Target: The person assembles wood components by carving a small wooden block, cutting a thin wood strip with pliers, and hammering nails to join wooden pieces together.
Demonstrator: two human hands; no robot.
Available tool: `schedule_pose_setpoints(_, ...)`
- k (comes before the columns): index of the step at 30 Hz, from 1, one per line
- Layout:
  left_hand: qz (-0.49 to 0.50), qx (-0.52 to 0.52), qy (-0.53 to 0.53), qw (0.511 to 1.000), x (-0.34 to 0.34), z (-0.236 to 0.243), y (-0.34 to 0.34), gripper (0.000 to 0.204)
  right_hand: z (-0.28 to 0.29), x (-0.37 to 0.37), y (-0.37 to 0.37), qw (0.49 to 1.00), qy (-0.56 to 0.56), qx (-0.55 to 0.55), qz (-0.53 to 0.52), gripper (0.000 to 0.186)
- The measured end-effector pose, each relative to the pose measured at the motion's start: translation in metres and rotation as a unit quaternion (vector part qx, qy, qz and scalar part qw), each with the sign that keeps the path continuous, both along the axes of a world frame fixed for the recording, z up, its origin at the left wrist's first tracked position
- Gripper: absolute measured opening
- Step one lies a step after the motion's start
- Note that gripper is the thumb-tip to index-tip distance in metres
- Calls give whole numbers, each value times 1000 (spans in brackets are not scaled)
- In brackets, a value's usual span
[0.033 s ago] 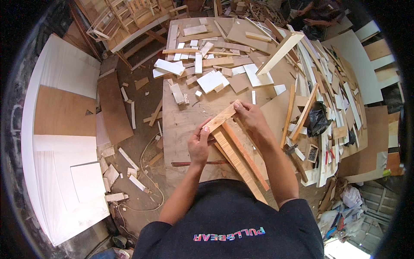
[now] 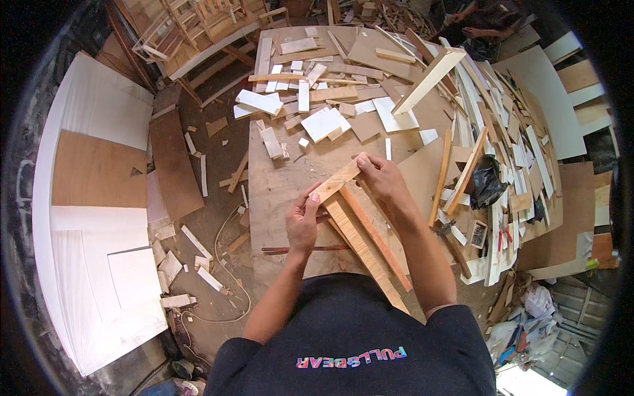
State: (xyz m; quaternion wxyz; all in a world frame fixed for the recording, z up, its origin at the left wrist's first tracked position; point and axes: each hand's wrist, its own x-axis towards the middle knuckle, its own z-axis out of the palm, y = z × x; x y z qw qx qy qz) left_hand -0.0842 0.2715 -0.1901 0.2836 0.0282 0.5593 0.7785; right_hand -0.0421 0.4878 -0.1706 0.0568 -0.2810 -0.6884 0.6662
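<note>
A short pale wooden board (image 2: 338,177) is held in both hands, slanting across the lower middle of the view. My left hand (image 2: 304,221) grips its lower-left end, thumb on top. My right hand (image 2: 378,178) pinches the upper-right end. Beneath this board, longer pieces run down toward my body: a wide grained plank (image 2: 370,270) and a narrower reddish strip (image 2: 376,237). All these lie over a large worktable (image 2: 284,191) strewn with white and brown offcuts (image 2: 323,125).
On the table's right are a black plastic bag (image 2: 487,185), a hammer (image 2: 446,231), a small box (image 2: 478,233) and long strips. Large sheets (image 2: 99,165) and floor scraps lie left, a wooden frame (image 2: 198,36) behind them. A person (image 2: 479,23) is at the top right.
</note>
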Motion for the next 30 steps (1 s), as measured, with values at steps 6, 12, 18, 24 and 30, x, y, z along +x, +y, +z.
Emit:
schedule_pose_setpoints(6,-95,-193,138,967,-20,4,-13,44,5,0,7,996,-57,62,12,47)
schedule_pose_setpoints(12,-13,-239,200,950,-16,28,-54,47,69,42,-16,930,-114,336,-93,55)
schedule_pose_setpoints(18,-104,-220,221,945,30,-30,-93,35,72,147,-119,907,29,411,-85,30)
schedule_pose_setpoints(24,-131,-354,531,759,52,-149,-133,37,21,184,-217,908,48,415,-44,19)
schedule_pose_setpoints(30,-241,-422,514,707,31,-204,-189,34,-38,200,-248,982,-37,183,-17,23)
